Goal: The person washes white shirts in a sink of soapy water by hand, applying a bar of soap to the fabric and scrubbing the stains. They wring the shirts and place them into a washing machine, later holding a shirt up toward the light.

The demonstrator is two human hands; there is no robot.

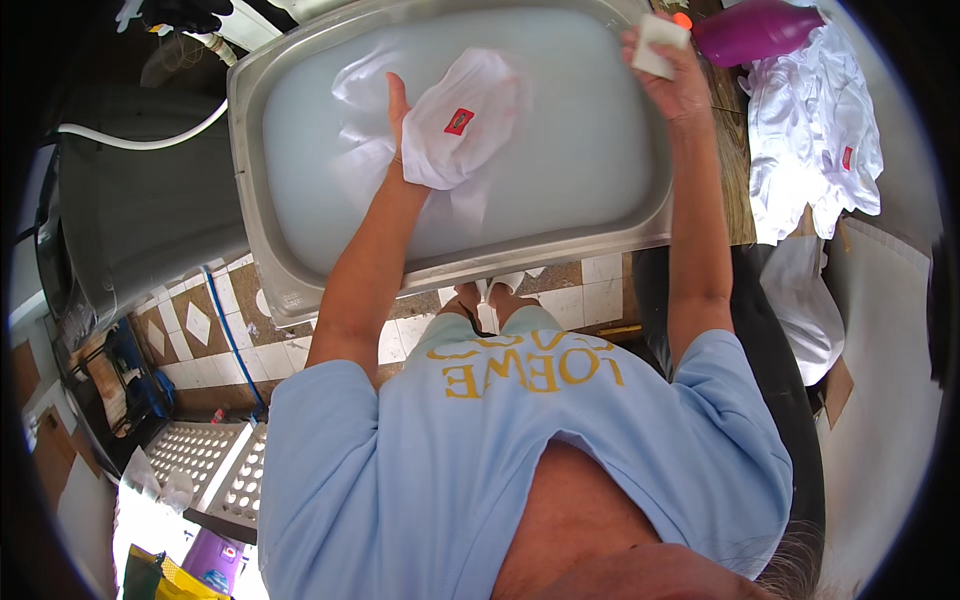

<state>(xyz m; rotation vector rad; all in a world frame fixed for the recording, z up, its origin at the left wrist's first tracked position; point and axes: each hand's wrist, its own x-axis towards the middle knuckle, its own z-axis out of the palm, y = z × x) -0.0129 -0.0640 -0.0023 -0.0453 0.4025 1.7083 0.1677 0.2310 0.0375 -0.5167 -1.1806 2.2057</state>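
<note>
My left hand (397, 105) is over the tub, with a wet white garment (462, 150) draped over its palm and fingers. Its thumb stands stretched out beside the cloth; the other fingers are hidden under it. A small red label (459, 121) shows on the fabric. The rest of the garment trails into the cloudy water of the grey tub (650, 225). At the tub's far right rim, my right hand (682, 92) grips a pale, rectangular soap bar (658, 50), somewhat blurred.
A purple bottle (757, 30) with an orange cap lies just right of my right hand. White garments (815, 130) are heaped on the wooden surface (735, 170) there. Left of the tub stand a dark appliance (150, 200) and a white hose (145, 143).
</note>
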